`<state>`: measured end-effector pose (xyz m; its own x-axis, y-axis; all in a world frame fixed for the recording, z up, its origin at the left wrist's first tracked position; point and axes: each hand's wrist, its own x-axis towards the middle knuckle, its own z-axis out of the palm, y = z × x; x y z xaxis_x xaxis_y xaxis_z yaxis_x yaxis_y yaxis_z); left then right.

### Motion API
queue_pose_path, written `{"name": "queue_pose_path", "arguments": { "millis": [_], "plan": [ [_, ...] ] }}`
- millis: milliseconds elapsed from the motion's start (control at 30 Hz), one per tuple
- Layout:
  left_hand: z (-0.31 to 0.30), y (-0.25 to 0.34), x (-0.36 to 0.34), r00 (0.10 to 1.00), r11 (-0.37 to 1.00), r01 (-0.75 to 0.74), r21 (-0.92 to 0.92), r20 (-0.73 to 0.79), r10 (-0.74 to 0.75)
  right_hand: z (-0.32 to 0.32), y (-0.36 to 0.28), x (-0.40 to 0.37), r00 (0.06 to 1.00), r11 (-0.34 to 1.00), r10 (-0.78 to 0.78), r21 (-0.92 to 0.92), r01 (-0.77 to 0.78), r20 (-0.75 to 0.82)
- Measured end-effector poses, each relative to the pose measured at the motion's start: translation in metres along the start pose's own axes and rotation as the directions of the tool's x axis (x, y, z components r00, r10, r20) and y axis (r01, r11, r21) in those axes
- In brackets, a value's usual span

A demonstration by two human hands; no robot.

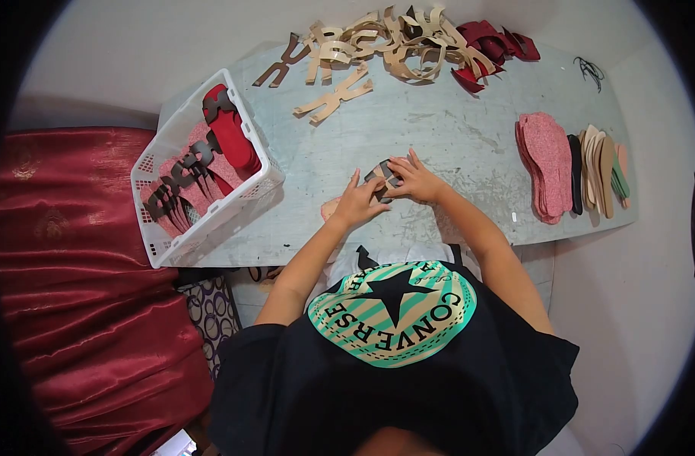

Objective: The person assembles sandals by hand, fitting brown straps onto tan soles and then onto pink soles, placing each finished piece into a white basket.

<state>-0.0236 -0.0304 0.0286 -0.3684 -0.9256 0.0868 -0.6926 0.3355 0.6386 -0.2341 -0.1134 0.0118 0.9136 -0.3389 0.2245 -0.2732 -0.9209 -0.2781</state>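
Observation:
Close to the table's near edge, both hands work on a slipper with a dark strap (381, 172) over a pink sole (330, 208). My left hand (355, 202) is closed on its left side, fingers at the strap, covering most of the sole. From the right, my right hand (417, 182) grips the strap's other side, thumb below and fingers over the top, index finger raised. A lighter tan patch shows on the strap between the hands.
At left stands a white plastic basket (203, 228) of finished-looking slippers with red and pink soles. Beige X-shaped straps (334, 97) and dark red strap pieces (488, 42) lie at the back. Pink soles (545, 167) and tan soles (602, 171) are stacked at right.

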Motion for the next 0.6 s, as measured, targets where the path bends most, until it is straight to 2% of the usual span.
{"name": "queue_pose_path", "arguments": {
  "millis": [133,233,333,533,600],
  "plan": [
    [-0.002,0.002,-0.001,1.0,0.999,-0.008,0.036,0.013,0.008,-0.006,-0.002,0.001,1.0,0.999,-0.002,0.05,0.0,0.029],
    [-0.002,0.005,0.0,0.997,0.998,0.0,0.07,0.076,-0.006,-0.003,-0.001,0.0,1.0,1.0,-0.029,-0.008,0.029,-0.009],
    [0.002,0.005,0.0,0.998,0.996,-0.007,0.088,0.059,0.002,-0.001,-0.002,-0.002,1.0,0.999,-0.023,-0.032,0.022,-0.018],
    [0.015,-0.002,-0.006,0.993,0.995,-0.045,0.094,-0.107,0.055,0.008,0.001,-0.005,0.995,0.997,-0.038,-0.077,0.032,-0.087],
    [0.016,0.0,-0.007,0.996,0.998,0.001,0.066,-0.092,0.005,0.009,0.003,-0.007,0.996,0.999,0.046,-0.023,-0.048,-0.079]
  ]
}}
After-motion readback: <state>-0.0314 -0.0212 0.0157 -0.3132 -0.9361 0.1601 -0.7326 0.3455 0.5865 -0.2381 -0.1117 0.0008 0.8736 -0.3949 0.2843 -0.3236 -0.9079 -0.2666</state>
